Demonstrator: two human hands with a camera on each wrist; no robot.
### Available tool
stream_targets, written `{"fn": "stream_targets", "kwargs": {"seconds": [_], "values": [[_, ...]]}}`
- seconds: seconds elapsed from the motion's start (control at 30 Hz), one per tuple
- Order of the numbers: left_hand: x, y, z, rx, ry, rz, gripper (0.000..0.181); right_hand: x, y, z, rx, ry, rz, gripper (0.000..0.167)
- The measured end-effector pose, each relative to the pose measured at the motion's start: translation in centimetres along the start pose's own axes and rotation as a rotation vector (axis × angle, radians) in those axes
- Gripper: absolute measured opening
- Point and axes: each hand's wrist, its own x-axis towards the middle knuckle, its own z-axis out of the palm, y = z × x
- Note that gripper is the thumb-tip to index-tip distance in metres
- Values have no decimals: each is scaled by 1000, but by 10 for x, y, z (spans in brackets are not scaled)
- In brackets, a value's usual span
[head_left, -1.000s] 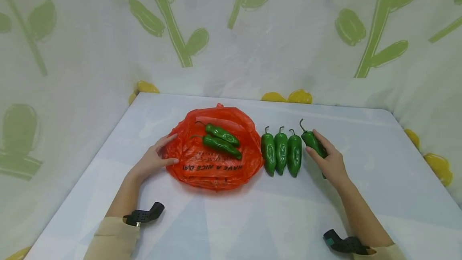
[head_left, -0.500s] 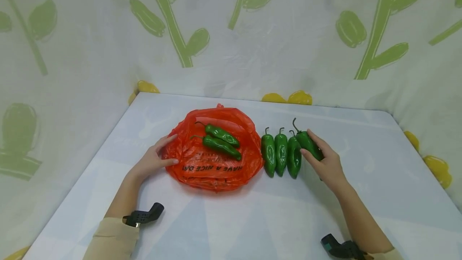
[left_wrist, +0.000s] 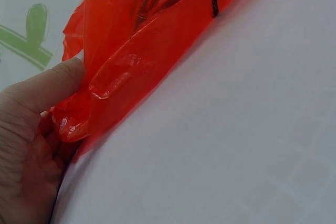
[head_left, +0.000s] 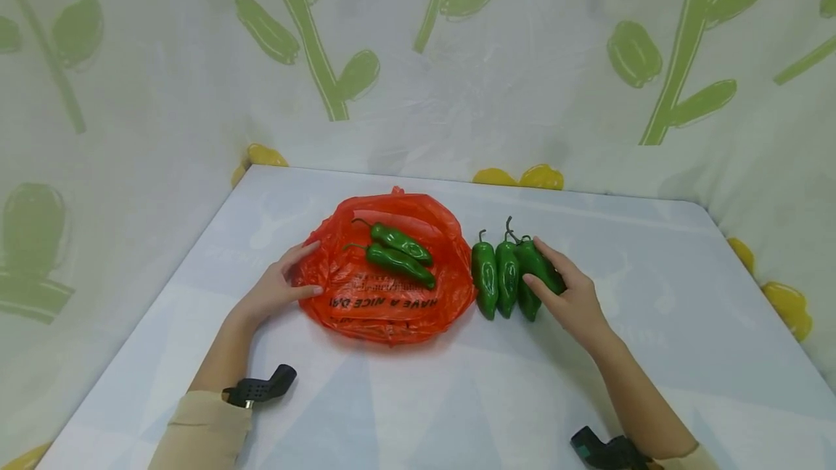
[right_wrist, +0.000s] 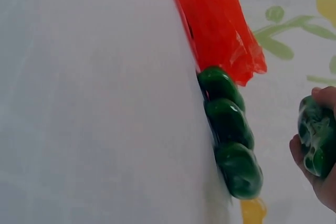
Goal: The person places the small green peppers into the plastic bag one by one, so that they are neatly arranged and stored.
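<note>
A red plastic bag (head_left: 379,310) with dark printing lies spread on the table in the head view. My left hand (head_left: 271,289) holds its left rim; the left wrist view shows the thumb against the plastic (left_wrist: 126,72) and the other fingers partly hidden behind it. Two green peppers (head_left: 398,265) lie on or in the bag. Right of it, three more peppers (head_left: 485,278) stand side by side in a row. My right hand (head_left: 578,307) grips another green pepper (head_left: 541,263), raised above the row's rightmost one and partly covering it. The right wrist view shows this held pepper (right_wrist: 317,135) apart from the row.
The pale table (head_left: 405,412) has its back edge against a white wall covering (head_left: 522,93) printed with green leaves and yellow shapes. A black wrist device (head_left: 261,386) sits on the left wrist, another device (head_left: 607,448) on the right.
My right hand has carried its pepper leftward, from right of the row to over the rightmost pepper. The left hand and the bag have stayed put.
</note>
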Motion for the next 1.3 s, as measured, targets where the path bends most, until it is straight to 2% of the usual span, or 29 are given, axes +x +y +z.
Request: {"fn": "stream_targets", "kwargs": {"seconds": [0.57, 1.0, 1.3], "values": [[-2, 3, -1, 4, 5, 6, 82, 10, -15, 18, -2, -42, -85, 62], [-2, 2, -1, -4, 7, 6, 82, 24, -29, 33, 19, -61, -217, 68], [-2, 3, -2, 10, 3, 20, 82, 32, -41, 43, 41, -73, -266, 64]]}}
